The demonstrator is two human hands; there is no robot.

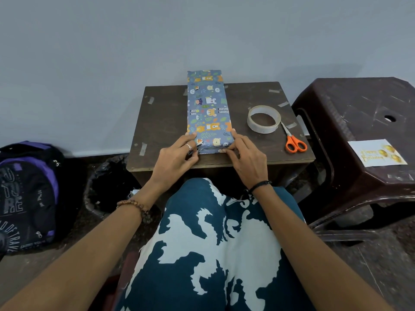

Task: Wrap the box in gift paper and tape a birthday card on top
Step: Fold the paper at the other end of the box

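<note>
- One box, wrapped in blue animal-print gift paper, lies lengthwise down the middle of the small brown counter; its far end overhangs the counter's back edge.
- Two hands work at the box's near end: the left hand pinches the paper at the near left corner, and the right hand presses its fingertips on the near end flap at the right corner.
- One roll of clear tape lies right of the box, on the counter.
- One pair of orange-handled scissors lies just right of the tape.
- One birthday card rests on one dark plastic stool, well right of the box; its gold lettering is hard to read.
- Several tape scraps stick to the counter around the box.
- One backpack, far left of the box, is cut off by the frame edge.
- The fold on the box's near end is partly hidden by fingers.
</note>
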